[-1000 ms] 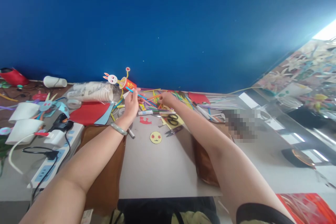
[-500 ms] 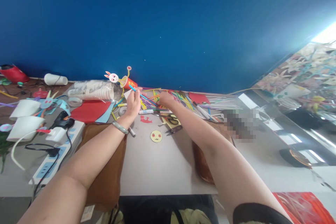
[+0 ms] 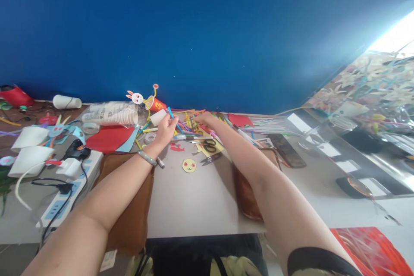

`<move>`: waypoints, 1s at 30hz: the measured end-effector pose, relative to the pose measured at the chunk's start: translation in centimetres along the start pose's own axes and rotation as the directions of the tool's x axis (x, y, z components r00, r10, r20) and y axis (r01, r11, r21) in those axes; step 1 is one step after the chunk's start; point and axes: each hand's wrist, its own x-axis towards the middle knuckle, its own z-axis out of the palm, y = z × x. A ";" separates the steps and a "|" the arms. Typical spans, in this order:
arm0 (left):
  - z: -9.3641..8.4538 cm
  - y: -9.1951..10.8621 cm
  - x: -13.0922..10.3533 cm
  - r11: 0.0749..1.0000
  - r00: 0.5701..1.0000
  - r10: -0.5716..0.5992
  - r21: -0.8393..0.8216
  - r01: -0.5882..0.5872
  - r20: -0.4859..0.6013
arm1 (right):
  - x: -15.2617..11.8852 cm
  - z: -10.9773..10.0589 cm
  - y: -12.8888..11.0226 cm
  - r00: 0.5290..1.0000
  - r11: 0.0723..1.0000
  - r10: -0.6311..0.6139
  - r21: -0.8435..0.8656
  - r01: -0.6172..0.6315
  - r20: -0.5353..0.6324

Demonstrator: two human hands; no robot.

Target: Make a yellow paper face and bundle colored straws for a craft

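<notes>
My left hand (image 3: pixel 167 129) is closed on a thin blue straw (image 3: pixel 170 113), which sticks up past the thumb and out below the fingers. To the right, my right hand (image 3: pixel 206 119) is over a pile of coloured straws (image 3: pixel 190 121); its fingers point left and stand apart from the thumb, with no held thing visible. In front of the hands lie black-handled scissors (image 3: pixel 210 145) on yellow paper, and a second dark pair (image 3: pixel 211 158). A round yellow paper face (image 3: pixel 189 165) lies nearer me. Behind my left hand, a red cup (image 3: pixel 155 104) with a paper rabbit head (image 3: pixel 137 98) lies tilted.
At left are bagged paper cups (image 3: pixel 111 113), red paper (image 3: pixel 108 139), white cups (image 3: pixel 30 161) and a power strip (image 3: pixel 73 187) with cables. Brown pouches (image 3: pixel 129 207) lie under my forearms. A dark phone (image 3: pixel 287 150) lies right. The blue wall (image 3: pixel 207 30) borders the table's back.
My left hand has moved slightly down and in, and the blue straw now stands steeper. My right hand's fingers have stretched out leftward over the pile. The view has shifted slightly.
</notes>
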 end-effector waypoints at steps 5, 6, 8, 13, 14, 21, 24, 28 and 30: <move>0.3 -0.5 0.3 0.995 0.994 -0.077 -0.062 0.081 0.072 | -1.3 -2.3 1.2 0.993 0.928 0.020 0.367 -0.061 0.116; 0.3 -0.5 0.3 0.992 0.992 -0.094 -0.080 0.100 0.080 | -1.8 -2.5 1.3 0.992 0.901 -0.002 0.432 -0.052 0.123; 0.4 -0.4 0.1 0.983 0.987 -0.124 -0.121 0.136 0.103 | -3.0 -2.4 1.4 0.993 0.839 -0.053 0.544 -0.015 0.109; 0.3 0.1 -0.5 0.967 0.977 -0.136 -0.195 0.167 0.165 | -5.8 -1.1 0.5 0.985 0.695 -0.171 0.710 0.114 0.010; 0.3 0.2 -0.6 0.965 0.976 -0.131 -0.203 0.166 0.176 | -6.2 -0.8 0.3 0.981 0.677 -0.192 0.723 0.137 -0.006; 0.0 0.6 -1.3 0.965 0.973 -0.061 -0.235 0.115 0.222 | -8.0 1.5 0.1 0.941 0.483 -0.332 0.843 0.236 -0.073; -0.1 0.6 -1.4 0.968 0.974 -0.066 -0.223 0.115 0.217 | -8.5 2.2 0.2 0.927 0.474 -0.374 0.853 0.221 -0.033; -0.2 0.6 -1.3 0.977 0.969 -0.073 -0.180 0.117 0.235 | -8.7 2.8 0.1 0.913 0.523 -0.408 0.822 0.226 0.008; -0.1 0.7 -1.4 0.975 0.967 -0.071 -0.189 0.119 0.246 | -8.7 3.1 0.0 0.914 0.535 -0.406 0.814 0.226 0.013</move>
